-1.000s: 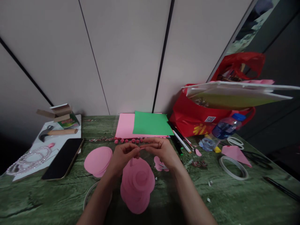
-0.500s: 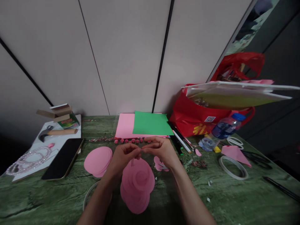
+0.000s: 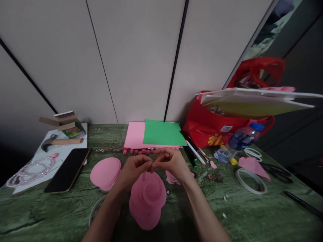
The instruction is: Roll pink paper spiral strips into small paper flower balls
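My left hand and my right hand meet over the table, thumbs and forefingers pinched together tip to tip. Whatever is between the fingertips is too small and hidden to name. Just below them lies a layered cluster of pink paper circles, with a smaller rolled or ringed pink piece on top. A narrow pale pink strip runs from that cluster up toward my left fingers. Small pink paper cutouts lie partly hidden beside my right hand. Left of my left hand rests a stack of pink paper circles.
Pink and green paper sheets and a row of pompoms lie behind my hands. To the left are a phone, hammer and bead string. A bottle, tape roll and red bag stand right.
My right fingers have shifted slightly left and closed up against the left fingertips, covering more of the small pink cutouts. The paper cluster has stayed put.
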Tool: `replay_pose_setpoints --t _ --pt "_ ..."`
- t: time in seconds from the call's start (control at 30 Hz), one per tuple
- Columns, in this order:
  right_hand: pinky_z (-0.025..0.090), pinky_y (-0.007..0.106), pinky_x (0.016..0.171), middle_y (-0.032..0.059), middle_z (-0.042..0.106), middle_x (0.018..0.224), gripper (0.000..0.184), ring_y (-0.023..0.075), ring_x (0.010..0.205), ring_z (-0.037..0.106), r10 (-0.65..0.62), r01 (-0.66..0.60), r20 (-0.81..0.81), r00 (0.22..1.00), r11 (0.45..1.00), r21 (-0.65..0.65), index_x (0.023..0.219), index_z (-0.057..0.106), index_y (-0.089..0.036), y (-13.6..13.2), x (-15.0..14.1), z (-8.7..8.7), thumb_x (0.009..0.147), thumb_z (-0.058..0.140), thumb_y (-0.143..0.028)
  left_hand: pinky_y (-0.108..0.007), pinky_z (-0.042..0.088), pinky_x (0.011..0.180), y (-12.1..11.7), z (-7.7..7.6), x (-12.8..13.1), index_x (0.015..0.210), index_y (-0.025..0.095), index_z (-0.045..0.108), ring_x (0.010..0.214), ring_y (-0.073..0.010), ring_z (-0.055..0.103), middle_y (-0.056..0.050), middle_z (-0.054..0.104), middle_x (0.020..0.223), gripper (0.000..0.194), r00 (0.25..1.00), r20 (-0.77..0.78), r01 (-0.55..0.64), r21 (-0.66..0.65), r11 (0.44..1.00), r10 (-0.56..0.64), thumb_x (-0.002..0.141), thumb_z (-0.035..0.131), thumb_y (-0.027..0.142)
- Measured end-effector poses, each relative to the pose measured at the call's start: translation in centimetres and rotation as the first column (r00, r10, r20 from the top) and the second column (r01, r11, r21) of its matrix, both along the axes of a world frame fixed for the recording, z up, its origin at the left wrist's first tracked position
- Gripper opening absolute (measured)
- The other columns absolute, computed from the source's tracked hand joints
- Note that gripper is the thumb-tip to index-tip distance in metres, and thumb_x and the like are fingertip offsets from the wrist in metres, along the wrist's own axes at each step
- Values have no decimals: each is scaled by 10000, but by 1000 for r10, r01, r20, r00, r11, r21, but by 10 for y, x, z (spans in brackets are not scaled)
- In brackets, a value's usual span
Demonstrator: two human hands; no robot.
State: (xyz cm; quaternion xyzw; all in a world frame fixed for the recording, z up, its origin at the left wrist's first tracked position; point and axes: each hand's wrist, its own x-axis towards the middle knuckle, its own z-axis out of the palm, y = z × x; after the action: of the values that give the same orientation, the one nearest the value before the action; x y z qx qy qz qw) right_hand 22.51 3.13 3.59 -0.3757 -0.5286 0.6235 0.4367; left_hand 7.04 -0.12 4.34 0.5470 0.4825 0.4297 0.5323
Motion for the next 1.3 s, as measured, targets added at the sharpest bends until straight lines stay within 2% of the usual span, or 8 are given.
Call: replay_pose_setpoints --t 0.27,0.63,0.93,1.3 --pt "425 224 504 -25 651 536 418 119 481 587 -1 1 35 999 1000 -6 811 611 -138 0 0 0 444 797 -213 -192 369 526 0 -1 -2 697 147 654 587 -97 519 1 624 625 93 1000 -3 18 -11 1000 -18 732 600 213" --pt "380 206 475 -50 602 519 428 91 470 532 35 -36 75 997 999 13 781 608 -150 1 -1 0 415 810 -242 -191 345 485 2 -7 -6 696 126 652 540 -86 473 -5 604 623 152 998 -13 67 -45 997 -68 750 589 254" --pt "356 198 460 -64 581 493 424 83 461 511 70 -71 105 992 997 7 767 595 -147 2 1 0 412 815 -221 -201 339 517 1 1 -5 722 131 673 565 -92 475 -14 621 642 149 992 -56 108 -28 994 -110 746 586 249" --pt "318 191 445 -94 501 505 497 60 451 431 214 -213 70 974 977 -18 815 595 -152 1 2 -2 387 833 -238 -223 361 561 -3 9 -6 722 125 690 605 -120 509 -35 645 671 178 974 -161 166 17 986 -161 742 582 265"
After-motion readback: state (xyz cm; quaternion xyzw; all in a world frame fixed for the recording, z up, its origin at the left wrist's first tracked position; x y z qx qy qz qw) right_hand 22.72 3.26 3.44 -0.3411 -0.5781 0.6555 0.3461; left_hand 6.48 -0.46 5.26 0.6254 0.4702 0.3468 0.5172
